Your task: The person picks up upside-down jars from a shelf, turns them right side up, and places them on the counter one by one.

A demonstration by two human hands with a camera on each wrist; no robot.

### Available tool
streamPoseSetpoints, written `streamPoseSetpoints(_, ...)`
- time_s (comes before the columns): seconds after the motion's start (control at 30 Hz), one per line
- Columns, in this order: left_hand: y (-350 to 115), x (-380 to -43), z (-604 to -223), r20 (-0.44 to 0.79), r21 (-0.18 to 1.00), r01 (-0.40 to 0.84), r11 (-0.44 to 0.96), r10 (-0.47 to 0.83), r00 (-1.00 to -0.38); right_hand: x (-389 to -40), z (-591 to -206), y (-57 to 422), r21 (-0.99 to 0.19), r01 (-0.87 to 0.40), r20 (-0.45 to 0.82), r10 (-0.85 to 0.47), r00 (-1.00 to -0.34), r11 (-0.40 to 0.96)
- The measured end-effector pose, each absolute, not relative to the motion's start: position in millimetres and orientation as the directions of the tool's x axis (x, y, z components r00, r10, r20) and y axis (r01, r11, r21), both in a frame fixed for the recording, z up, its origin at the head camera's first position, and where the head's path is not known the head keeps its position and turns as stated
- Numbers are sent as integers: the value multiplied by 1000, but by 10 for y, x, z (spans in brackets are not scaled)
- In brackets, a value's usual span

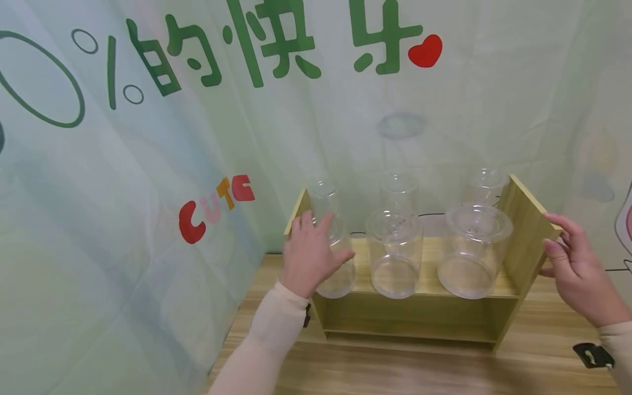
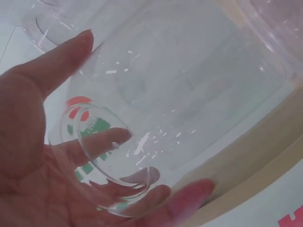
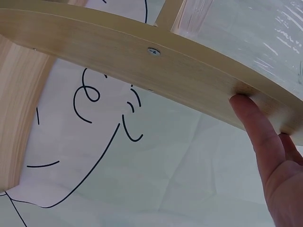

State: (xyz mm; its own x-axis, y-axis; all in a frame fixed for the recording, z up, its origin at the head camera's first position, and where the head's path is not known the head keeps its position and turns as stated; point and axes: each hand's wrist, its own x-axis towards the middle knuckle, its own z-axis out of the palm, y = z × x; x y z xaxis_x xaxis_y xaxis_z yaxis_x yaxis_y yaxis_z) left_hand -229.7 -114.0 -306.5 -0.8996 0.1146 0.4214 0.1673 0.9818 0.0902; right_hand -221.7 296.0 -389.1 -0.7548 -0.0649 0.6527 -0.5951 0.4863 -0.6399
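A small two-tier wooden shelf carries clear plastic jars in two rows. My left hand is at the left front jar, fingers extended and thumb spread to the right. In the left wrist view, the fingers show partly through the clear round rim, with the thumb apart from them. My right hand grips the front upper corner of the shelf's right side panel. Its fingertips press on the panel's outer face in the right wrist view.
Beside the left jar stand the middle front jar and the wider right front jar. Several narrower jars form the back row, such as one in the middle. A printed curtain hangs close behind; the wood-grain tabletop lies below.
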Motion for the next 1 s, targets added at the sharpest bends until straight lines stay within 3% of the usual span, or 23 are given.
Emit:
streamPoseSetpoints(0.43, -1148, -2210, -3221, 540, 182, 238, 954, 106, -835, -2212, -3921, 2939, -647, -594, 649, -63, -758, 478)
streamPoseSetpoints(0.8, -1132, -2178, -3451, 711, 268, 328, 906, 44, -702, -2205, -3927, 2957, -622, -595, 668, -52, -742, 510)
streamPoseSetpoints(1.0, -1139, -2156, -3517, 720, 352, 350, 868, -13, -694, -2219, -3894, 2945, -624, -597, 665, -59, -745, 505)
